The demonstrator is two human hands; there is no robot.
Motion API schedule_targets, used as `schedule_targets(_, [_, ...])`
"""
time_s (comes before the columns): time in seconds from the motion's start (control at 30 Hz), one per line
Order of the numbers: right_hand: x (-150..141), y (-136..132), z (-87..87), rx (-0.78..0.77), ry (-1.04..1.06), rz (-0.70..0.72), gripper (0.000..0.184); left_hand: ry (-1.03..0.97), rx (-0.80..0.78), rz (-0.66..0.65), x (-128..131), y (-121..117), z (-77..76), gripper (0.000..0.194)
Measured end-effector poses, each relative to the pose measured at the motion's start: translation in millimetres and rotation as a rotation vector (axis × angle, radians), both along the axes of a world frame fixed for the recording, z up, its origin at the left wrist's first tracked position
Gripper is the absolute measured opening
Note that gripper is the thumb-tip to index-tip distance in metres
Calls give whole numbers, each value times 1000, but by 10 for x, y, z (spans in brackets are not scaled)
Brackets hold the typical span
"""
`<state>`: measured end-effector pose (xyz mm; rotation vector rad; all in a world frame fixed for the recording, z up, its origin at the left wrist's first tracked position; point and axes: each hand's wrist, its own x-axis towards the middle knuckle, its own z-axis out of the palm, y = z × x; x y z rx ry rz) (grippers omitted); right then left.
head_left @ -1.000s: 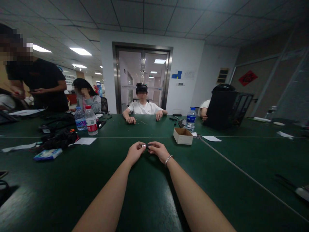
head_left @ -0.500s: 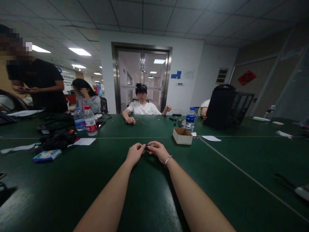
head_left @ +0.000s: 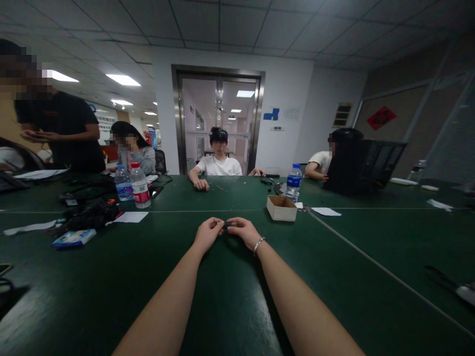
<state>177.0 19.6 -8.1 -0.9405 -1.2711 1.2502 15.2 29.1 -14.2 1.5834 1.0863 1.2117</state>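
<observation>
Over the middle of the dark green table, my two hands meet fingertip to fingertip. My left hand is closed in a pinch at the left end of a small dark object. The fingers of my right hand, a silver bracelet on its wrist, close on the same object's right end. It is too small and partly covered for me to tell its kind. A small open cardboard box stands on the table, ahead and to the right of my hands.
A blue-capped water bottle stands behind the box. Two more bottles, one red-capped, are at the left near a tangle of black gear and a blue-white packet. A black computer case stands at the right. Several people are around the table.
My hands stay nearly in place, with slightly more of the dark object showing between the fingers. Across the table, a person's raised hand has come down. The black case at the right has shifted and tilted.
</observation>
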Motion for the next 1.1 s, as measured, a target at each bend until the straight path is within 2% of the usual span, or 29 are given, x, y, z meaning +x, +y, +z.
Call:
schedule_targets(0.17, [5, -8, 7, 0, 18, 35, 32, -53, -24, -48, 6, -38, 45, 34])
schedule_targets(0.47, [-18, -39, 61, -41, 31, 18, 13, 29, -1, 6, -11, 19, -9, 34])
schedule_targets(0.7, [-9, -36, 50, -55, 74, 28, 28, -17, -1, -18, -18, -10, 13, 33])
schedule_targets(1.1, [-4, -7, 8, 4, 12, 44, 34, 26, -21, 42, -5, 64, -65, 41])
